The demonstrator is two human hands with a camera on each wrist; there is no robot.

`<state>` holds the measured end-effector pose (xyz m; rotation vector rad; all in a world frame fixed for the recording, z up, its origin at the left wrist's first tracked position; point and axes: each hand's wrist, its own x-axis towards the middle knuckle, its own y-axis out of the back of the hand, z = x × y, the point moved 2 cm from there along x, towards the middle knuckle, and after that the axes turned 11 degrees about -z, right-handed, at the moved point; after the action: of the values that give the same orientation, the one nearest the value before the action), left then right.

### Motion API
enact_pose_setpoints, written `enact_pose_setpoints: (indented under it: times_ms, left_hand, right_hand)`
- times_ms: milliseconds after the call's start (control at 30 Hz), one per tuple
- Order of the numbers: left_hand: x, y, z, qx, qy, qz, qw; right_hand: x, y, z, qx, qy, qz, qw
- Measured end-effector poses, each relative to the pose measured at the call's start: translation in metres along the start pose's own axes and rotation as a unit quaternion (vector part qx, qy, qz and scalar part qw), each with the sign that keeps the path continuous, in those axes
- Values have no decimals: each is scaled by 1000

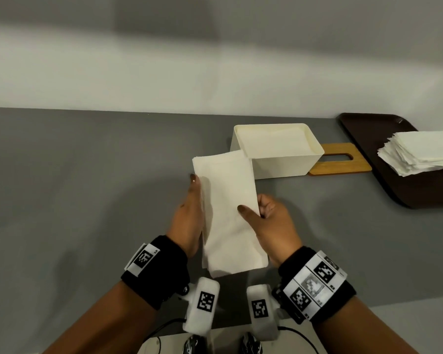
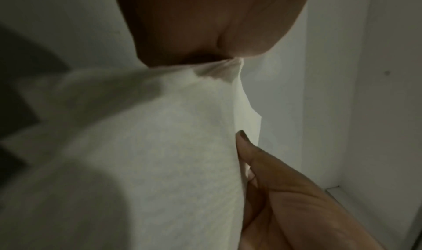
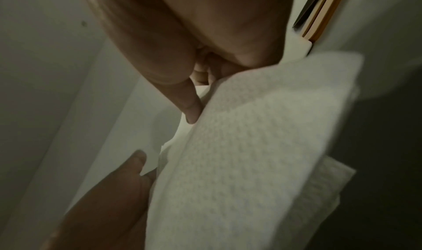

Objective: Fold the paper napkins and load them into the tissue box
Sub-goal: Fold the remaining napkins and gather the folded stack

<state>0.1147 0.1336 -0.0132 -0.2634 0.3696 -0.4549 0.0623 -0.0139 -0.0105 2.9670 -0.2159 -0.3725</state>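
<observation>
A white paper napkin (image 1: 228, 208), folded into a long strip, is held in the air over the grey table, its far end overlapping the near left corner of the cream tissue box (image 1: 287, 163). My left hand (image 1: 189, 215) grips its left edge, the index finger stretched along it. My right hand (image 1: 269, 221) pinches the right edge, thumb on top and fingers curled beneath. The left wrist view shows the napkin (image 2: 160, 145) caught under my left palm (image 2: 205, 19). In the right wrist view my right hand (image 3: 205, 28) presses a fingertip on the napkin (image 3: 251, 145). The box is open on top with white napkins lying inside.
The wooden lid (image 1: 340, 162) with a slot lies flat just right of the box. A dark brown tray (image 1: 368, 134) at the far right carries a stack of unfolded napkins (image 1: 420, 152). A pale wall runs along the table's far edge.
</observation>
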Motion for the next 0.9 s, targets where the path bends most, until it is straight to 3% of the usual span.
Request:
enact_pose_setpoints:
  times_ms: [100,167,267,333,433,700,900]
  left_hand:
    - [2,-1,-5,22,-29,-5,999]
    - [3,0,-7,36,-40,-21,998]
    - [3,3,-9,60,-40,-47,996]
    - [2,1,-8,73,-25,-75,994]
    - [0,-3,-7,75,-11,-120,990]
    - [0,-6,-7,45,-19,-130,990]
    - [4,-6,-8,-45,33,-81,995]
  right_hand:
    - [-1,-1,-1,-44,-6,6,999]
    - [0,4,-6,-133,-1,48,990]
    - [1,16,-29,-273,120,105,949]
    - [2,21,-46,-343,213,93,910]
    - [7,27,-60,-409,209,52,887]
    - [17,35,-57,-456,119,7,882]
    - [15,34,-51,-345,114,-28,931]
